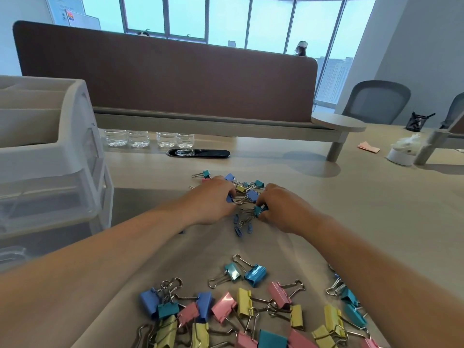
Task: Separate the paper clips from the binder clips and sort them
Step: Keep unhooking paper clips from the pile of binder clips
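**Hands at the unsorted pile, seen from beside the bench.** Both bare forearms stretch forward over the bench (376,197) and converge on a small mixed pile (247,189) of clips at its middle.

- **Left hand:** The left hand (211,200) lies palm down with the knuckles up. Its curled fingertips pinch a blue binder clip (229,199) at the pile's left edge.
- **Right hand:** The right hand (283,208) mirrors it. Thumb and forefinger are clamped on a teal binder clip (259,211) at the pile's near right edge.
- **Spacing:** The two hands are close but apart, with the pile between them.
- **Paper clips:** On the near side of the hands, a few blue paper clips (238,231) lie loose on the bench.
- **Sorted clips:** Nearer still, sorted binder clips (251,305) in blue, teal, pink and yellow are spread between the forearms. Some are partly hidden under the right forearm.

**Surroundings.**
- **Left:** a white plastic drawer unit (50,159).
- **Far:** clear water bottles (138,139) in a row, a black oval cable port (208,153) and a brown partition (163,71).
- **Far right:** a white roll (400,158), a pink paper (369,148), a mesh pen pot (416,121) and a grey chair (376,101).

**Writing.** A board (67,11) on the far left wall carries print too small to read.
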`<state>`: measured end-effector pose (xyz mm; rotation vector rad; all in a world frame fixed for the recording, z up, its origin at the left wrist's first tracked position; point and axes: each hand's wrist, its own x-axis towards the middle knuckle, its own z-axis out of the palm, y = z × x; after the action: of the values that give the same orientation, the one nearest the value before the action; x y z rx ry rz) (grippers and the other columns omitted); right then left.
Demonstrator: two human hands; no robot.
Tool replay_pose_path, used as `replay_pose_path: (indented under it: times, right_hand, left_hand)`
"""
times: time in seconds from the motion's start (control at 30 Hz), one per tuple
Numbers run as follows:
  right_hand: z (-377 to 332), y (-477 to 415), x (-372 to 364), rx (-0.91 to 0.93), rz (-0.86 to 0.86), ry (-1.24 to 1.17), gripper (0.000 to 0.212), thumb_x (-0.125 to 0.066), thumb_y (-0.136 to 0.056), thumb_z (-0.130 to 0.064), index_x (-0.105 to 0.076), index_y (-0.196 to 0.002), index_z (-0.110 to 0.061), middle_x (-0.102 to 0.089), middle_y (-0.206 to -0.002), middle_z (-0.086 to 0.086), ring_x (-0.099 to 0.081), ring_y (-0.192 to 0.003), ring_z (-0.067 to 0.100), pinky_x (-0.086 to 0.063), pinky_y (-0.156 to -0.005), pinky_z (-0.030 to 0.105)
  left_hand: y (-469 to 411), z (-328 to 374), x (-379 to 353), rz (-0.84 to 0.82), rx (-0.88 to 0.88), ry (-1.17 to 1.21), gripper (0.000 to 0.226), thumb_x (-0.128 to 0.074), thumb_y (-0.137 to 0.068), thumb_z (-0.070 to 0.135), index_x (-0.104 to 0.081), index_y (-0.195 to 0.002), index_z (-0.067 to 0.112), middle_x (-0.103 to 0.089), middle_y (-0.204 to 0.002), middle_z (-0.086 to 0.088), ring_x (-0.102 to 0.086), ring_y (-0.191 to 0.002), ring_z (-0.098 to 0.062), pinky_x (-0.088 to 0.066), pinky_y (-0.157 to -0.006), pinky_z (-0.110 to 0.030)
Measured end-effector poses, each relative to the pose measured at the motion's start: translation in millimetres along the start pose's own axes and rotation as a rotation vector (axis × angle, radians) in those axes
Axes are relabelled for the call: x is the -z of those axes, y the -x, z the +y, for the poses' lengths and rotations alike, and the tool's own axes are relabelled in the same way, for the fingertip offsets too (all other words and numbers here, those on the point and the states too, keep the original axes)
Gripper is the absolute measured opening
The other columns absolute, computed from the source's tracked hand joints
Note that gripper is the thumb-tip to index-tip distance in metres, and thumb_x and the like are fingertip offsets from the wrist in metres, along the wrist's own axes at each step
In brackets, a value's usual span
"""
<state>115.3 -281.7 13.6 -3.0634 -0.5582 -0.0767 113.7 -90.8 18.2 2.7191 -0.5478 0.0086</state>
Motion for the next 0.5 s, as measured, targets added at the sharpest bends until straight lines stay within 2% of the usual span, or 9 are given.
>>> replay_pose_path:
  times: [0.23, 0.3, 0.37, 0.43, 0.5]
  right_hand:
    - [-1.4, 17.0, 15.4, -0.056, 0.035, -0.063, 0.027, -0.067, -0.092, -0.026, -0.069, -0.116, -0.015, -0.056, -0.101, 0.002, -0.057, -0.087, 0.019, -0.045, -0.074, 0.027]
    - [-0.1, 26.5, 22.2, -0.109, 0.030, -0.108, 0.025, -0.069, -0.090, -0.028, -0.070, -0.110, -0.013, -0.061, -0.095, 0.002, -0.058, -0.081, 0.021, -0.045, -0.071, 0.029]
    - [3.0, 38.4, 28.8, -0.160, -0.002, -0.178, 0.022, -0.071, -0.089, -0.029, -0.071, -0.101, -0.010, -0.069, -0.092, 0.006, -0.065, -0.077, 0.024, -0.053, -0.070, 0.033]
    - [5.3, 52.1, 33.5, -0.195, -0.050, -0.238, 0.022, -0.073, -0.087, -0.032, -0.072, -0.095, -0.011, -0.073, -0.085, 0.007, -0.068, -0.070, 0.020, -0.054, -0.070, 0.031]
    - [5.4, 66.3, 36.3, -0.198, -0.094, -0.258, 0.027, -0.075, -0.085, -0.035, -0.072, -0.091, -0.009, -0.073, -0.076, 0.005, -0.064, -0.059, 0.014, -0.052, -0.067, 0.029]
  left_hand:
    - [11.2, 10.0, 4.5, 0.000, 0.005, -0.005, 0.030, -0.058, -0.092, 0.031, -0.060, -0.119, 0.018, -0.050, -0.114, -0.002, -0.054, -0.098, -0.019, -0.048, -0.089, -0.036]
    - [16.8, 17.1, 6.5, 0.006, 0.002, -0.006, 0.029, -0.057, -0.092, 0.031, -0.061, -0.117, 0.019, -0.051, -0.114, -0.001, -0.055, -0.097, -0.018, -0.048, -0.087, -0.036]
    - [23.6, 26.6, 8.2, -0.003, -0.001, -0.004, 0.027, -0.059, -0.092, 0.033, -0.061, -0.115, 0.019, -0.051, -0.110, 0.001, -0.055, -0.096, -0.017, -0.049, -0.087, -0.035]
    - [30.2, 36.4, 8.0, -0.021, -0.013, -0.005, 0.026, -0.059, -0.093, 0.034, -0.061, -0.114, 0.019, -0.054, -0.108, 0.002, -0.056, -0.095, -0.015, -0.050, -0.087, -0.036]
    - [37.5, 46.6, 6.0, -0.054, -0.033, -0.008, 0.024, -0.058, -0.094, 0.035, -0.061, -0.113, 0.019, -0.058, -0.108, 0.002, -0.056, -0.094, -0.012, -0.050, -0.084, -0.030]
